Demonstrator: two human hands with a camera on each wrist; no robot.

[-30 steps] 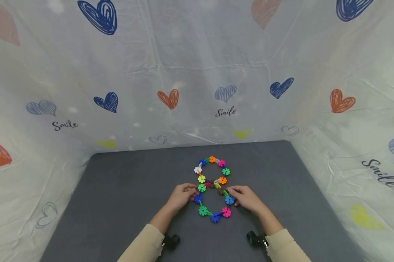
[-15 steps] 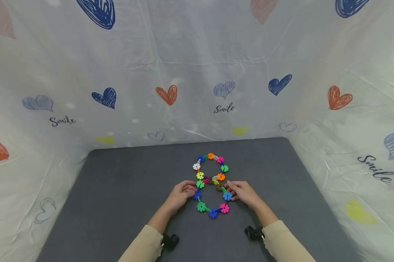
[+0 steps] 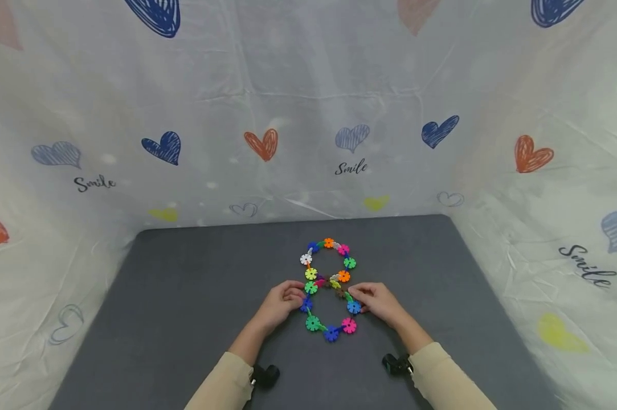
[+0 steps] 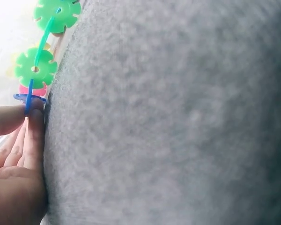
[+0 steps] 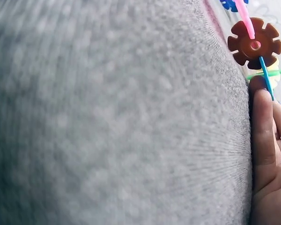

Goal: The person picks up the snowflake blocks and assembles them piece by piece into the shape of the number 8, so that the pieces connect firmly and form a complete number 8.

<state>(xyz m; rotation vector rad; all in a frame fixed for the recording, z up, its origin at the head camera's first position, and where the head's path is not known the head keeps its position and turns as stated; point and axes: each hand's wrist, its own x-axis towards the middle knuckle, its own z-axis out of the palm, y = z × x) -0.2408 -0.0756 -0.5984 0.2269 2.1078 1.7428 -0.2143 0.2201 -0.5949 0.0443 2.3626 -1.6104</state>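
Observation:
Colourful notched plastic snowflake discs (image 3: 312,323) form two linked rings, like a figure eight, on the dark grey table. My left hand (image 3: 277,304) is at the left side of the nearer ring. In the left wrist view its thumb and forefinger pinch a blue disc (image 4: 29,97), joined to green discs (image 4: 36,68). Opposite, my right hand (image 3: 382,302) rests at the nearer ring's right side. Its fairly straight fingers (image 5: 263,126) touch a blue disc (image 5: 266,77) beside a brown disc (image 5: 255,43); the thumb is mostly out of the right wrist view.
The farther ring (image 3: 329,243) lies beyond both hands. Behind the grey tabletop (image 3: 211,273) hangs a pale curtain (image 3: 298,68) printed with hearts, and it also closes in both sides. A small black camera (image 3: 264,376) is strapped at each wrist.
The head view has shifted slightly. My right fingers have moved a little around the nearer ring's right side, while my left hand stays at its left. The rings keep their shape.

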